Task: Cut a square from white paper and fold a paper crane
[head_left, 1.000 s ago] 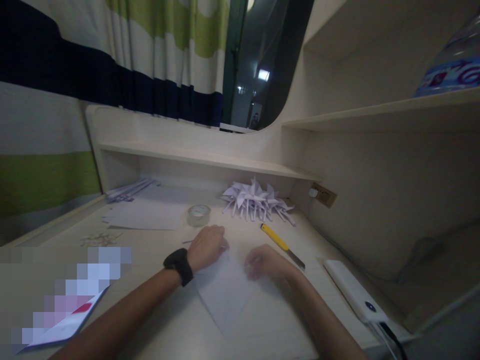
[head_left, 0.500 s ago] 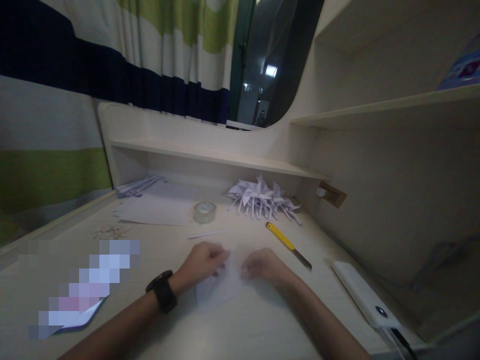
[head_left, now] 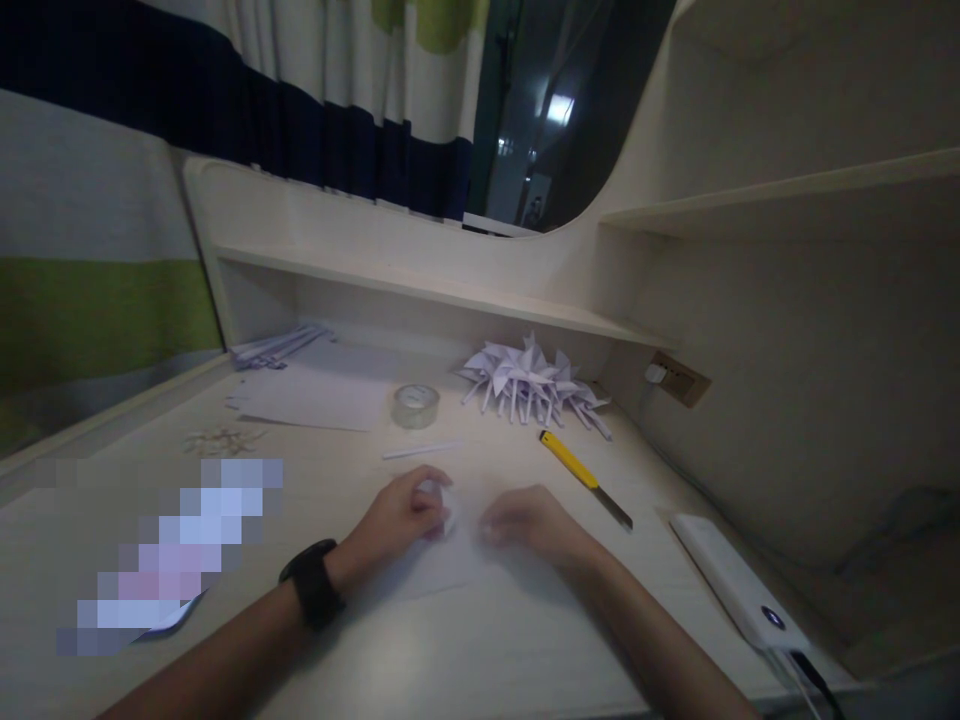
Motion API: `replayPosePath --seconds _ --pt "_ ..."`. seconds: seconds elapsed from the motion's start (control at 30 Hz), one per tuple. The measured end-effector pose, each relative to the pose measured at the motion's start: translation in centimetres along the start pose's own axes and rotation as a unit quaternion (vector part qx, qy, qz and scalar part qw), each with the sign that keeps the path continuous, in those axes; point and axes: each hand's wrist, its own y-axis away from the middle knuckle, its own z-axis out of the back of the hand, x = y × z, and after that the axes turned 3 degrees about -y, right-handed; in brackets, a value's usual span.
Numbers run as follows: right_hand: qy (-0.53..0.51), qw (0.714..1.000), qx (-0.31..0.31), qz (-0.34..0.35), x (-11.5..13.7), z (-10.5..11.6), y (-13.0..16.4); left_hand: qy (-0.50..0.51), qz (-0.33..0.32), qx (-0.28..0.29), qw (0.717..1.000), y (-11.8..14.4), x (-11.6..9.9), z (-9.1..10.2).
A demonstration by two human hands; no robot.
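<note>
**A:** Dim desk nook, pale wooden worktop under a shelf, striped curtain behind. What changed?

**B:** Left hand with the black wristband and right hand have pulled in closer together than a second ago. Both rest on the white folded paper sheet, which lies flat on the worktop between and under them.

**A:** Paper shape?

**B:** A second ago a long point ran toward the person; now it looks shorter and squarer. Blurred, can't tell the fold.

**A:** Fingers?

**B:** Left fingers curled, pinching the paper's top edge. Right fingers bent onto the paper; can't tell if gripping or just pressing.

**A:** Surroundings?

**B:** Yellow utility knife right of the hands, clear tape roll and pile of folded white paper pieces behind, white power bank far right. None moved.
</note>
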Motion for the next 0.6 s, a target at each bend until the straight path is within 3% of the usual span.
replayPosePath --seconds 0.23,0.6 --pt "0.035 0.999 -0.019 0.019 0.4 -1.8 -0.8 -0.026 -0.014 0.009 1.0 0.2 0.4 -0.3" --pt "0.094 0.994 -0.046 0.024 -0.3 -2.2 -0.7 -0.049 -0.012 0.003 0.999 0.5 -0.1 -0.4"
